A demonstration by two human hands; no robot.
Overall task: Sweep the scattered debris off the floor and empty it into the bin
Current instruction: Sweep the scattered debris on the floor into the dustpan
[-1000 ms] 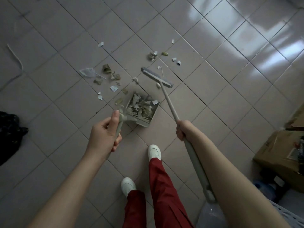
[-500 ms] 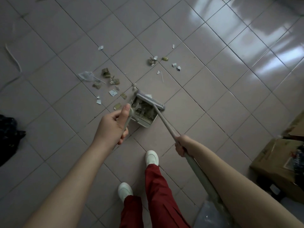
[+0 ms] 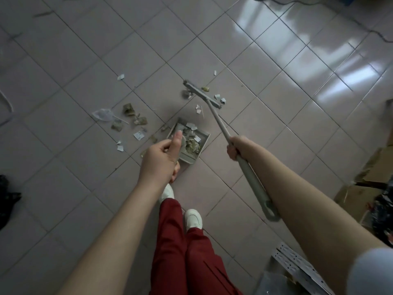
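Observation:
My left hand (image 3: 162,158) grips the upright handle of a grey dustpan (image 3: 203,139) that rests on the tiled floor and holds paper and leaf scraps. My right hand (image 3: 238,146) is closed around the long grey broom handle (image 3: 251,177). The broom head (image 3: 202,94) lies on the floor beyond the pan, among small scraps (image 3: 219,98). More debris (image 3: 131,118), with a clear plastic wrapper (image 3: 103,114), is scattered left of the pan. No bin is identifiable in view.
Cardboard boxes (image 3: 376,167) stand along the right edge. A black bag (image 3: 6,199) lies at the left edge. A perforated white crate (image 3: 295,267) sits at the lower right. A cable (image 3: 361,24) runs across the far floor. My feet in white shoes (image 3: 192,218) stand behind the pan.
The broom head has moved away from the dustpan mouth, out to the scraps further off. The dustpan has stayed put with its load.

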